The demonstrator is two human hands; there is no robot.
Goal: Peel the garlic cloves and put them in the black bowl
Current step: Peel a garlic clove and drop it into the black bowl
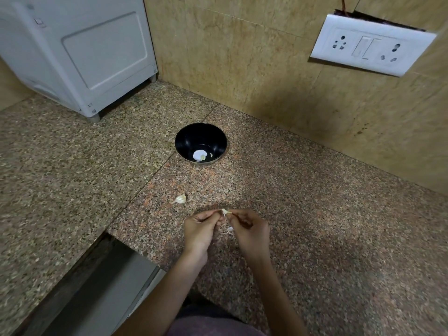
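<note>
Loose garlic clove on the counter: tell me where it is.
Head view: the loose garlic clove lies on the granite counter, just beyond and left of the left hand, nearer than the black bowl.

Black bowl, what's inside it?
A big white garlic piece and a small one lie at the bottom of the black bowl. Anything under the big piece is hidden.

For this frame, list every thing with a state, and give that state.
black bowl: upright, a few pale pieces inside.
held clove: pinched between both hands, skin partly off.
loose clove: unpeeled, lying on the counter.
left hand: pinches the held clove.
right hand: pinches the held clove.
switch panel: tilted, loose from the wall.
</note>
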